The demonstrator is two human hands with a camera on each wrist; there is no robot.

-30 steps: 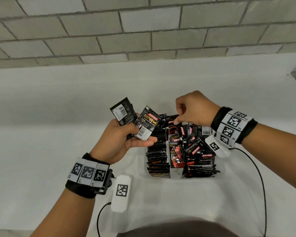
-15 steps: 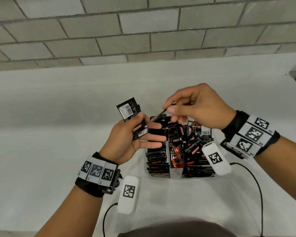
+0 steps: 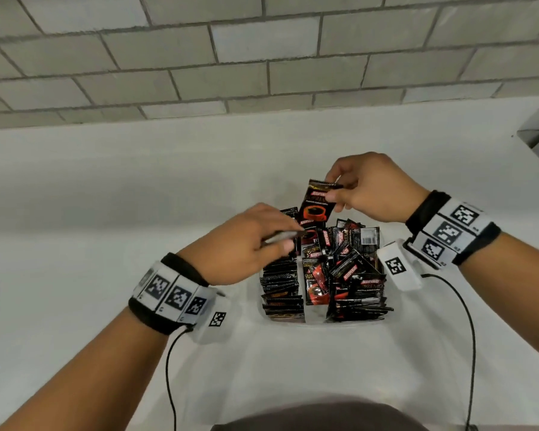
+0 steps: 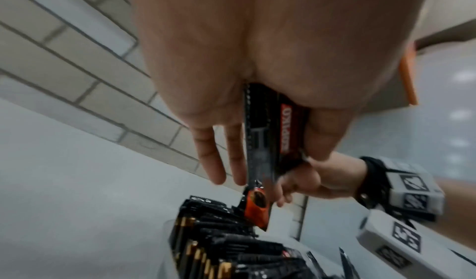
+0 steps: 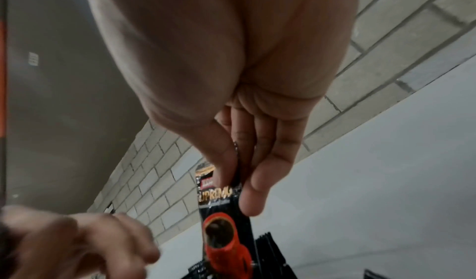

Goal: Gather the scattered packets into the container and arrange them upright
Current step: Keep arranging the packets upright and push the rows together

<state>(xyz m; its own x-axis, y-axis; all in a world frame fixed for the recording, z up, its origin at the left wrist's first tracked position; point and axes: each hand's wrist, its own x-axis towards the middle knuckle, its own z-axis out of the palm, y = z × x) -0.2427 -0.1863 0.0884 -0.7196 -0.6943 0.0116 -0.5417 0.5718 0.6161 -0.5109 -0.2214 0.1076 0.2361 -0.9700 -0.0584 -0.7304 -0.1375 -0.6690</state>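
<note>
Packets: right hand (image 3: 367, 188) pinches one (image 3: 316, 202), left hand (image 3: 246, 241) grips seemingly several (image 4: 273, 132).

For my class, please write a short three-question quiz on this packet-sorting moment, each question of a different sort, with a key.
1. True or false: the right hand pinches a black sachet printed with a red coffee cup by its top edge, above the clear plastic container.
2. The left hand holds: A) nothing B) dark packets C) a pen.
3. Fill in: the neat row of upright packets stands in the container's ___ compartment, seen from the head camera.

Key: 1 true; 2 B; 3 left.
</note>
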